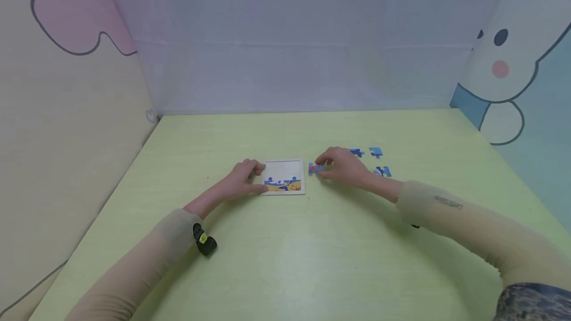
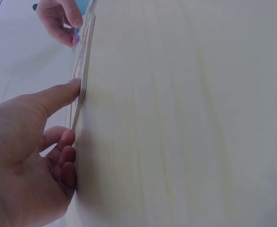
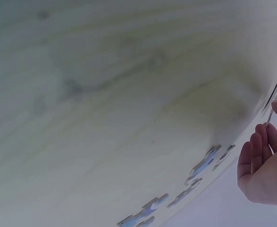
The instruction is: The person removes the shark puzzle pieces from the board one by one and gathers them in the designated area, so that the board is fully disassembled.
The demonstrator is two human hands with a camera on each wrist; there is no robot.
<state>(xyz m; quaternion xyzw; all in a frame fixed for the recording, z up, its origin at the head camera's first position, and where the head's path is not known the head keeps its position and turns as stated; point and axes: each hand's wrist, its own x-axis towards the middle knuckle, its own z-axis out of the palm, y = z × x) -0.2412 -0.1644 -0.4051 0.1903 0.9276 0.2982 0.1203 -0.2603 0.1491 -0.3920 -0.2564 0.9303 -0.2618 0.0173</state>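
Note:
A square puzzle tray (image 1: pixel 283 168) with a white border lies flat on the table; joined yellow and blue pieces fill its lower part. My left hand (image 1: pixel 241 181) grips the tray's left side, the thumb at the near corner and curled fingers at the far one. In the left wrist view the thumb of the left hand (image 2: pixel 27 151) rests on the tray's edge. Just right of the tray, my right hand (image 1: pixel 345 167) pinches a blue and red jigsaw piece (image 1: pixel 314 168) between thumb and fingers. The right wrist view mostly hides that piece behind the right hand (image 3: pixel 266 172).
Several loose blue jigsaw pieces lie beyond and beside the right hand, among them one piece (image 1: pixel 376 152) at the far right and another (image 1: pixel 383 171) near the wrist. The pale green table (image 1: pixel 285 251) meets printed walls left and right and a plain back wall (image 1: pixel 290 63).

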